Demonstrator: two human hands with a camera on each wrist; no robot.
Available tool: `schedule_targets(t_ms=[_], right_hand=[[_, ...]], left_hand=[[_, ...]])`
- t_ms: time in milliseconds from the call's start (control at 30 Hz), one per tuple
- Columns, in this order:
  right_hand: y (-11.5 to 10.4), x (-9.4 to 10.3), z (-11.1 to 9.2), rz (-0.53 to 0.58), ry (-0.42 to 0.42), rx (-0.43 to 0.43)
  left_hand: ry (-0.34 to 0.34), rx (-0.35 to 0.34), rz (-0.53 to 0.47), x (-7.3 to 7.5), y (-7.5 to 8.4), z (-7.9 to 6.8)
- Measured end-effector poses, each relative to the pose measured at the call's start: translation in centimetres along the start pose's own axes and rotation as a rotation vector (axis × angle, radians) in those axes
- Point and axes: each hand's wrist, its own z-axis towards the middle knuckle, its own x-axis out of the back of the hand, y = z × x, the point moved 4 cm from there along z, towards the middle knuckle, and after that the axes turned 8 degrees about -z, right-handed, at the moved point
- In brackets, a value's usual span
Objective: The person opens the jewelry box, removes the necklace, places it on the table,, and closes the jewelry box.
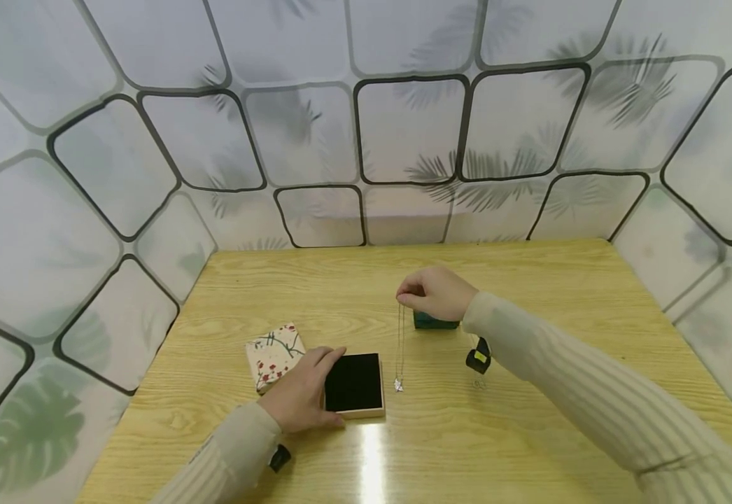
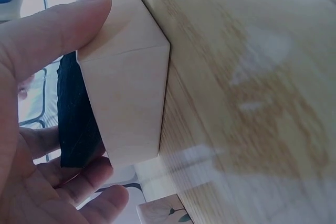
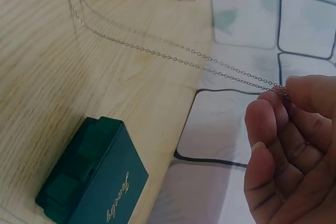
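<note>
My right hand (image 1: 438,290) pinches a fine silver necklace (image 1: 402,339) between thumb and forefinger. Its doubled chain (image 3: 157,53) hangs down, and a small shiny pendant (image 1: 399,385) is at the lower end, just right of an open jewellery box (image 1: 366,414). That box has pale walls and a black insert (image 1: 353,381). My left hand (image 1: 299,395) holds the box from its left side; the thumb (image 2: 86,22) lies on the near wall (image 2: 126,98) and the fingers reach to the far side.
Left of the box lies a cream lid (image 1: 274,353) with a red-flower and branch pattern. A dark green box (image 3: 105,177) with gold lettering stands behind my right hand. Another thin chain (image 1: 479,383) lies on the wooden table (image 1: 530,434). Patterned fabric (image 1: 413,133) encloses the back and sides.
</note>
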Motion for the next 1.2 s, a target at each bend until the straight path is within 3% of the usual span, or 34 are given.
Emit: schedule_targets(t_ms=[267, 567, 900, 1200], right_hand=[[1.2, -0.6, 2.4, -0.082, -0.058, -0.101], [2.7, -2.1, 5.0, -0.242, -0.126, -0.1], [4.6, -2.8, 7.2, -0.382, -0.22, -0.158], [6.0, -3.7, 8.7, -0.435, -0.275, -0.231]], left_hand=[[0.004, -0.006, 0.001, 0.0, -0.1, 0.1], [-0.005, -0.007, 0.004, -0.3, 0.0, 0.1], [0.004, -0.009, 0.016, 0.0, 0.0, 0.2], [0.007, -0.014, 0.019, -0.3, -0.1, 0.2]])
